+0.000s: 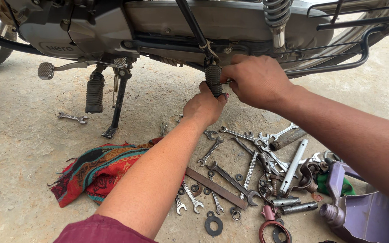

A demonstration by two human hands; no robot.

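Both hands close on one black ribbed footpeg point(213, 79) under a motorcycle point(230, 22), the left hand point(203, 108) clasping it from below, the right hand point(255, 78) pinching beside it, with many scattered spanners point(232, 180) and one patterned cloth point(97, 168) lying below the grip.

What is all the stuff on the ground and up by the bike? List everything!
Motorbike: one, grey and black, across the top.
Rear footpeg: one, black, held by both hands.
Front footpeg: one, black, left of centre.
Side stand: one, black, foot on the ground.
Lone spanner: one, silver, on the ground at left.
Spanner pile: many, silver, ground at centre right.
Cloth: one, red and teal patterned, lower left.
Purple plastic part: one, bottom right corner.
Left hand: under the rear footpeg.
Right hand: beside the rear footpeg.
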